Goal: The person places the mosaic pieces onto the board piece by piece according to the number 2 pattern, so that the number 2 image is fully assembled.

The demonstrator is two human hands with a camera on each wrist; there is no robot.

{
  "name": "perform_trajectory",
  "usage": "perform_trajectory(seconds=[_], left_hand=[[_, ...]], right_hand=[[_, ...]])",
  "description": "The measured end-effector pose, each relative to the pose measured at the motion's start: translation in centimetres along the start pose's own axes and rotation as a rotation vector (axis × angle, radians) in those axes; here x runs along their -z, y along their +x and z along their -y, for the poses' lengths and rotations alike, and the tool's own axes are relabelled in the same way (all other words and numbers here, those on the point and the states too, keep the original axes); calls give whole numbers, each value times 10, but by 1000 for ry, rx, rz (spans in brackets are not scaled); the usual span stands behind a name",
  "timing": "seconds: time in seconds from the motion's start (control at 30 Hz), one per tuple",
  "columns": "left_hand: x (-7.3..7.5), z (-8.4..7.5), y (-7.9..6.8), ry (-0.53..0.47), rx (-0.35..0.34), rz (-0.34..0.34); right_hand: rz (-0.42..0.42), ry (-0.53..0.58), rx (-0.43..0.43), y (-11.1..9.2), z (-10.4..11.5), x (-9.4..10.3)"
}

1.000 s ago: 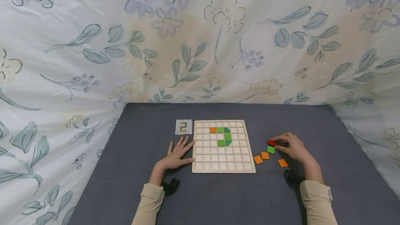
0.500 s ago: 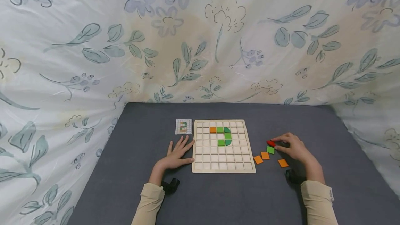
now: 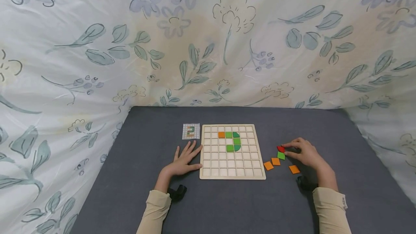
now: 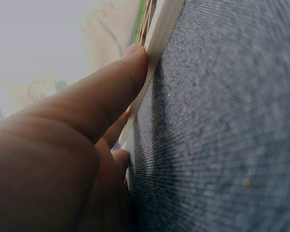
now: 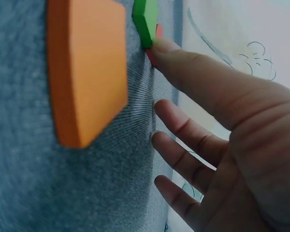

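My left hand [image 3: 182, 161] lies with fingers spread at the left edge of a wooden grid board [image 3: 214, 176]; the thumb touches its rim [image 4: 159, 46] in the left wrist view. Orange, green and dark green tiles sit in the board's upper cells. To the right of the board, my right hand [image 3: 303, 152] pinches a red tile [image 3: 281, 148] with rounded side between thumb and index finger, low at the table. A green square tile [image 3: 281, 155] lies against it, beside the thumb tip. In the right wrist view the thumb hides the index finger.
Two orange tiles [image 3: 276, 161] lie between board and right hand, and another orange tile [image 3: 294, 169] lies nearer the right wrist. A small pattern card [image 3: 191, 131] is at the board's upper left. Floral cloth [image 3: 208, 46] hangs behind the dark table.
The red tile has turned a little in the right fingertips and shows more of its face. The green tile beside it has shifted very slightly. The left hand has stayed still.
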State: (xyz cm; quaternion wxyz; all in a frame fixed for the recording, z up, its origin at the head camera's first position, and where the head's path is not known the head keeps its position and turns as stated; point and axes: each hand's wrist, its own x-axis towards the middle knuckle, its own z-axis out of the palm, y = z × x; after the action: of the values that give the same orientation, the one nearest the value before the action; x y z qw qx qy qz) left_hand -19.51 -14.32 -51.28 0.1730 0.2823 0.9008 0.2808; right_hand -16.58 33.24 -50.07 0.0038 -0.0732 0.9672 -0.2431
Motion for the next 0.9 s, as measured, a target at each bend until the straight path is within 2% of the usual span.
perform_trajectory(seconds=[0.67, 0.9], left_hand=[[0, 3, 2, 6, 5, 4], [-1, 2, 2, -6, -1, -4]], right_hand=[[-29, 35, -24, 5, -5, -4], [-20, 35, 15, 4, -6, 0]])
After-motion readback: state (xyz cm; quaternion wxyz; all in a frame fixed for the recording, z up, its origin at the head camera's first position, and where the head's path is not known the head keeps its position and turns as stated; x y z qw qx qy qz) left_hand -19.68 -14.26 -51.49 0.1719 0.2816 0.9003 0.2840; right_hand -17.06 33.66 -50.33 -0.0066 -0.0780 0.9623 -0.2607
